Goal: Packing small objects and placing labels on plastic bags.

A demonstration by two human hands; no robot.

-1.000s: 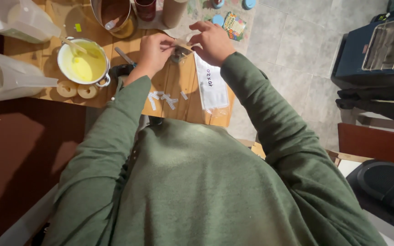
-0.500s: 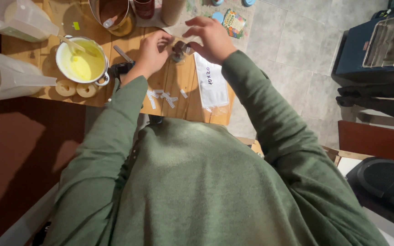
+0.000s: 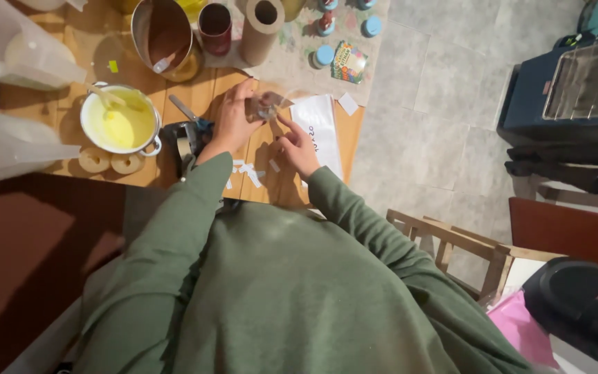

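My left hand grips a small clear glass jar standing on the wooden table. My right hand lies just right of the jar with fingers apart and nothing in it, the index finger reaching toward the jar. Its palm is over the edge of a flat white plastic bag. Several small white strips lie scattered on the wood below my left wrist. Green sleeves cover both arms.
A white pot of yellow liquid with a spoon sits left, two pale rings beside it. A metal bowl, red cup, cardboard tube and small blue-lidded bottles stand behind. A wooden chair is right.
My right hand has come off the jar's top and dropped back toward me onto the table. My left hand stays at the jar. The view has shifted, showing more of the table's far side.
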